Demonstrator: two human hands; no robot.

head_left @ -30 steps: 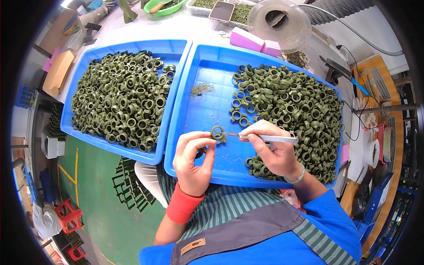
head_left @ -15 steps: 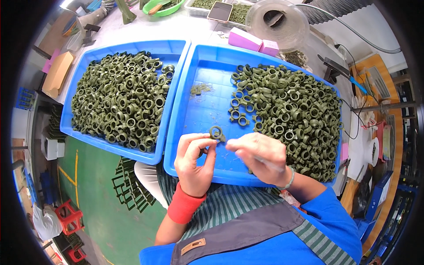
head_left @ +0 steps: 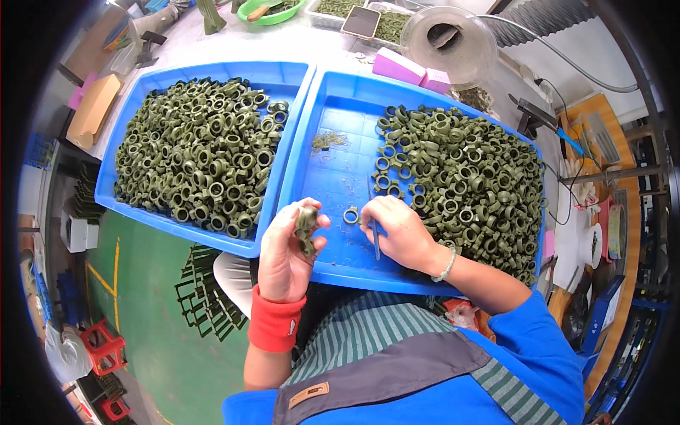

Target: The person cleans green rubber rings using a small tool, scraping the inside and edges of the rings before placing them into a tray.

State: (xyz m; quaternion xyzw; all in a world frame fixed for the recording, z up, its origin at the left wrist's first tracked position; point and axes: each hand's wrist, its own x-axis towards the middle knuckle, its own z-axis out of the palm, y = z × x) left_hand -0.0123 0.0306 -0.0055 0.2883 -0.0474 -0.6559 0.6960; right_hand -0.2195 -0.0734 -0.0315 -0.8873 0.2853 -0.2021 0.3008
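Over the near L corner of the R-side blue tray [head_left: 347,110], the person's left hand [head_left: 282,258] is raised, thumb & fingers pinching a small clump of green parts [head_left: 306,230]; exact no. can't tell, as fingers cover some. At approx 3 o'clock from it, the right hand [head_left: 400,234] has its fingers pressed tog. round a slim tool [head_left: 376,244], back of hand up, w/ a length of tool sticking out twd 6 o'clock. Btwn the 2 hands, just beside the right one's fingertips, a loose green ring [head_left: 345,216] shows against the tray's blue floor, apart from the left hand; contact w/ the right, can't tell. At 2 o'clock from the right hand, a big heap of similar rings [head_left: 474,184] fills the tray's R part, w/ a few at its L edge. Approx 11 o'clock from the right hand, a patch of green scraps [head_left: 329,141] sits on the tray floor. At 11 o'clock from the left hand, the other blue tray [head_left: 283,81] is packed w/ a 2nd heap [head_left: 198,156]. Up at 12 o'clock, past the R tray's far rim: pink boxes [head_left: 399,67] & a phone [head_left: 360,22]; green bowl [head_left: 273,19] nearer 11. L wrist has a red wristband [head_left: 277,319], R a pale bracelet [head_left: 446,265].
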